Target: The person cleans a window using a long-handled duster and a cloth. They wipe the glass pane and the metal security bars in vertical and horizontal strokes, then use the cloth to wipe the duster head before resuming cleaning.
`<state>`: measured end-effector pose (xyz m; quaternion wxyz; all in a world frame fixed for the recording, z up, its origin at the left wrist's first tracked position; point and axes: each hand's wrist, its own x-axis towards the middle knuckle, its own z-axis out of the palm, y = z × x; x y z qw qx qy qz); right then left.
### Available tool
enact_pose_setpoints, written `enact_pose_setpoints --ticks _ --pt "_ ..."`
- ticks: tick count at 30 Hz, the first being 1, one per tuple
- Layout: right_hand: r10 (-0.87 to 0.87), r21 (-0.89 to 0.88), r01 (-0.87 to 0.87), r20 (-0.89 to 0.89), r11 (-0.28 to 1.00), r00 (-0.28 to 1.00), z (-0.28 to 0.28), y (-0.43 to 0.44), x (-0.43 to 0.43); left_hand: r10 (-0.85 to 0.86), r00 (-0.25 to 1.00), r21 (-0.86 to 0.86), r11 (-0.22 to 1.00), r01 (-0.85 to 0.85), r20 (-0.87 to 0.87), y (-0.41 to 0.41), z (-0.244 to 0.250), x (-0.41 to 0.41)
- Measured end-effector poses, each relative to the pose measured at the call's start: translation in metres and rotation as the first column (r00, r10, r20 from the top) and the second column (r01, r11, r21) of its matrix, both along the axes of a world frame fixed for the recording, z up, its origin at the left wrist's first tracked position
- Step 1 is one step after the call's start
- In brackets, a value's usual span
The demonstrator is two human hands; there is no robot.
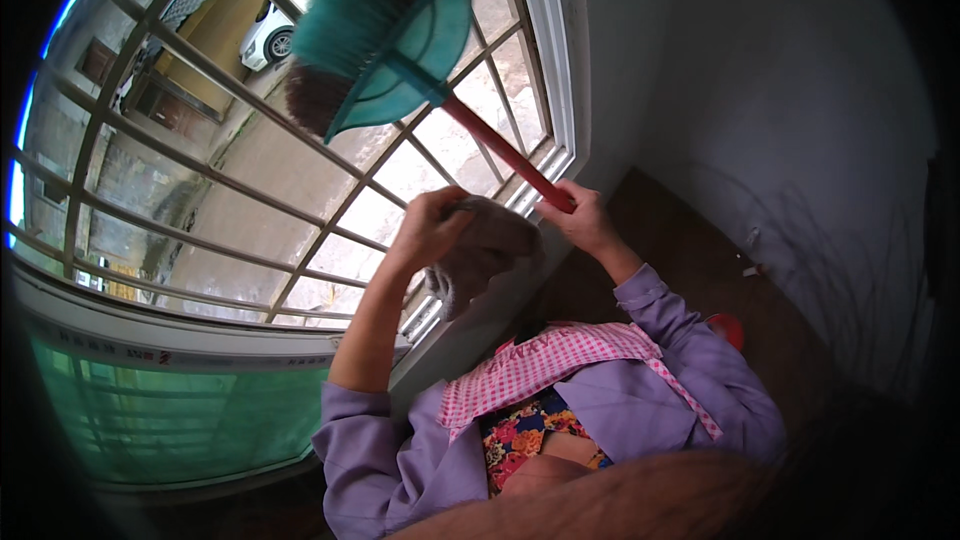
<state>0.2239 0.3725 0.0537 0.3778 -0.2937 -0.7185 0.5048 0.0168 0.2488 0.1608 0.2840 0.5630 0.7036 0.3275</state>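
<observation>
My right hand [581,217] is closed around the red handle of a broom [506,146]. The broom is raised and slants up to the left, its teal plastic head [409,86] topmost in front of the window. Teal and dark brown bristles point to the upper left and look blurred. My left hand [431,229] pinches the top of a greyish-brown cloth [491,247], which hangs in folds below the broom handle. The two hands are apart, with the cloth between them.
Metal security bars [202,157] cross the window beside a white frame [562,52]. Outside are a paved yard and a white car [274,34]. A green-tinted pane [180,420] stands at lower left. A grey wall [750,75] rises at right; a red object [726,331] is near the brown floor.
</observation>
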Motion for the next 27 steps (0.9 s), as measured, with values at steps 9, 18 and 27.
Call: enact_pose_setpoints --ticks 9,18,27 --pt "0.056 -0.268 -0.055 -0.004 0.962 0.998 -0.044 -0.02 0.055 0.308 0.932 0.013 0.948 -0.317 0.191 0.002 0.003 -0.054" --pt "0.365 -0.536 -0.347 -0.075 0.77 0.928 -0.106 -0.075 0.11 0.339 0.918 0.149 0.916 -0.372 0.205 0.027 0.008 -0.09" --pt "0.571 -0.766 -0.505 -0.224 0.398 0.79 -0.148 -0.079 0.131 0.383 0.924 0.144 0.914 -0.378 -0.009 0.068 0.041 -0.112"
